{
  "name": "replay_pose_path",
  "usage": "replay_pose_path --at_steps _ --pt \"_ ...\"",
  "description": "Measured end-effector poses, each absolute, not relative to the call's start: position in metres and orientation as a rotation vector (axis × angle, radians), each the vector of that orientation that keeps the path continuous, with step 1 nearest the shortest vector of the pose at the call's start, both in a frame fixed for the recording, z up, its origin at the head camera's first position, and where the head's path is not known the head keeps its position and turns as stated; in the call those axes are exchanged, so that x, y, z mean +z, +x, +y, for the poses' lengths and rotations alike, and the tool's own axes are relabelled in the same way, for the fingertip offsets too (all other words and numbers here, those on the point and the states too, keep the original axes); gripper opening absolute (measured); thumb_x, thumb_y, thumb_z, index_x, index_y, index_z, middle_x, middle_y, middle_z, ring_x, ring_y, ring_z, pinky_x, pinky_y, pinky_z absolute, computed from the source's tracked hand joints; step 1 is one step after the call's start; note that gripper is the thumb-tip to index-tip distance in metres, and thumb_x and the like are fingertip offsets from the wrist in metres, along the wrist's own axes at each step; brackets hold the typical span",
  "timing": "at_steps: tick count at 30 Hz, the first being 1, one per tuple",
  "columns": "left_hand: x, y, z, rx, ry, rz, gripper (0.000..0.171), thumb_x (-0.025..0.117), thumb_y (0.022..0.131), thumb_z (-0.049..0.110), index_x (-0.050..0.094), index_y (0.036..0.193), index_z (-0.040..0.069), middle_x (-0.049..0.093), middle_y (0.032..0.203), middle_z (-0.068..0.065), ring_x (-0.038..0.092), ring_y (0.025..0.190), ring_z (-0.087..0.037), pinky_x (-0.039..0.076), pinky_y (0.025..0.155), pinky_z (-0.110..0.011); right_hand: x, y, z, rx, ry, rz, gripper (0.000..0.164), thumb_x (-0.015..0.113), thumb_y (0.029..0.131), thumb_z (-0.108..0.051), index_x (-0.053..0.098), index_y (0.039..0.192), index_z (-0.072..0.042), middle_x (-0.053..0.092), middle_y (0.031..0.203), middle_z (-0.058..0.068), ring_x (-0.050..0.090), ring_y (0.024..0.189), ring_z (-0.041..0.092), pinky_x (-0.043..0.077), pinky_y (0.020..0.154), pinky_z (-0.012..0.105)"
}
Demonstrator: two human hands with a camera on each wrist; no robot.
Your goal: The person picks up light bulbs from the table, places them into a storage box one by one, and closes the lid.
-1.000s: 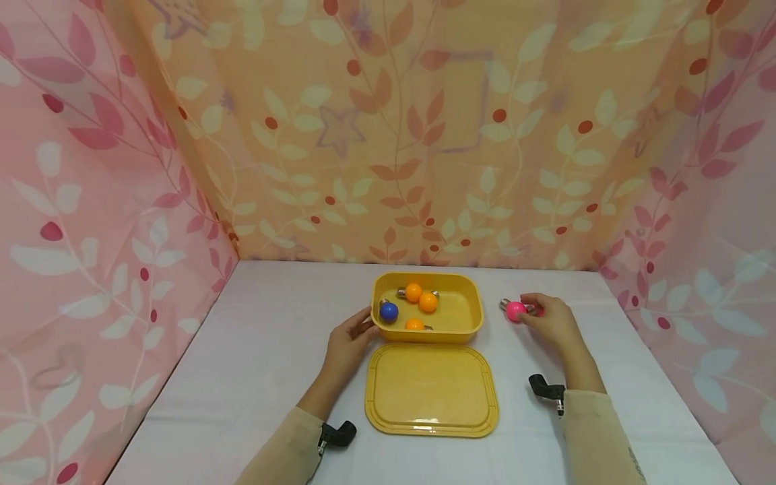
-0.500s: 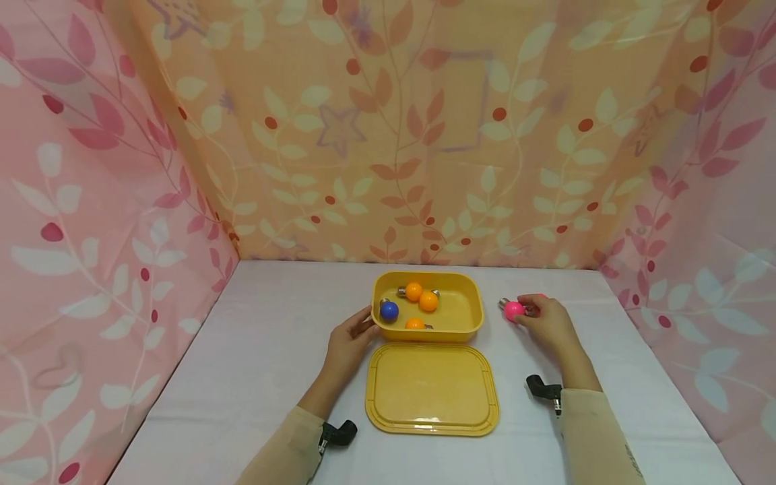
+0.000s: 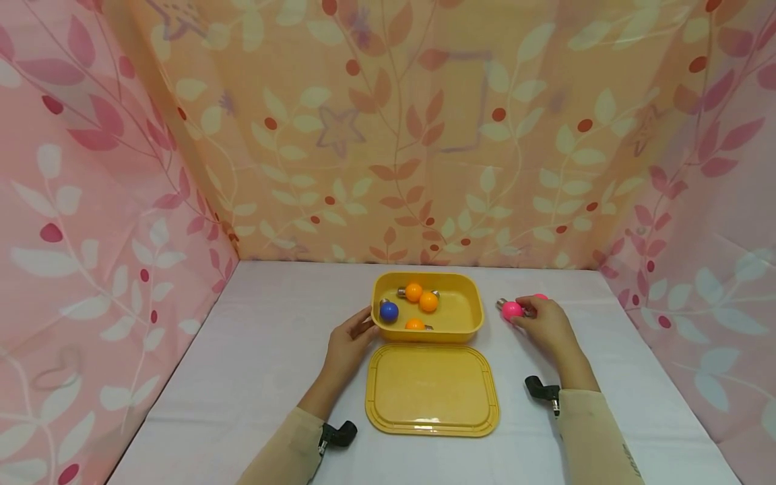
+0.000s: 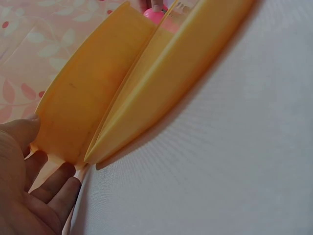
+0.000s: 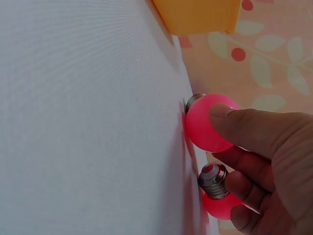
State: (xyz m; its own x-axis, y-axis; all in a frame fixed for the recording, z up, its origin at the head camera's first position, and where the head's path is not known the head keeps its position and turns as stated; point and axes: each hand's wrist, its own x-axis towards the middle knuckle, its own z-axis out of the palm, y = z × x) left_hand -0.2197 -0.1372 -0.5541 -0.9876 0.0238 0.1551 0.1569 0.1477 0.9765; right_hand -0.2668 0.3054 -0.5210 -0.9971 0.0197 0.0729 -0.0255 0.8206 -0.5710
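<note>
Right hand [image 3: 548, 330] pinches a pink bulb [image 3: 510, 310]; left hand [image 3: 349, 343], loosely spread, touches a yellow box [image 3: 427, 335] at left.
Four bulbs [image 3: 428, 302] lie inside; the lid [image 3: 432, 391] lies nearer.

The box [image 3: 463, 310] with four bulbs [image 3: 413, 292] in it sits on the table [image 3: 273, 310] behind the lid [image 3: 432, 391], between the left hand [image 3: 347, 347] and two more bulbs [image 3: 512, 310] on its right

2 beige sleeves [image 3: 594, 438], 2 black wrist cameras [image 3: 342, 435]
</note>
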Motion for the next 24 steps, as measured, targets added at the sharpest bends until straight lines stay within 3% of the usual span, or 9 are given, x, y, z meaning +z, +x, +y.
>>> replay_pose_path --at_steps 10,15,24 --pt "-0.555 -0.22 -0.137 -1.964 -0.203 -2.295 0.052 0.074 0.097 0.022 0.058 0.147 0.017 0.06 0.147 -0.003 0.066 0.123 -0.018 0.056 0.096 -0.025 -0.521 -0.268 0.306 0.927 -0.016 -2.916 0.053 0.08 0.09 -0.034 0.066 0.13 -0.004 0.068 0.121 0.021 0.06 0.11 0.038 0.051 0.099 0.059" --pt "-0.555 -0.22 -0.137 -1.996 -0.199 -2.28 0.052 0.075 0.096 0.024 0.059 0.146 0.02 0.06 0.146 -0.002 0.066 0.123 -0.018 0.056 0.095 -0.024 -0.515 -0.268 0.306 0.944 -0.049 -2.919 0.054 0.08 0.09 -0.038 0.066 0.131 -0.007 0.067 0.117 0.018 0.058 0.104 0.034 0.055 0.09 0.05" --pt "-0.557 -0.219 -0.136 -2.016 -0.185 -2.254 0.055 0.076 0.095 0.025 0.059 0.146 0.018 0.06 0.147 -0.005 0.065 0.125 -0.023 0.057 0.096 -0.027 -0.498 -0.263 0.306 0.891 0.088 -2.842 0.051 0.082 0.088 -0.028 0.066 0.13 -0.004 0.065 0.096 0.015 0.054 0.091 0.031 0.046 0.076 0.038"
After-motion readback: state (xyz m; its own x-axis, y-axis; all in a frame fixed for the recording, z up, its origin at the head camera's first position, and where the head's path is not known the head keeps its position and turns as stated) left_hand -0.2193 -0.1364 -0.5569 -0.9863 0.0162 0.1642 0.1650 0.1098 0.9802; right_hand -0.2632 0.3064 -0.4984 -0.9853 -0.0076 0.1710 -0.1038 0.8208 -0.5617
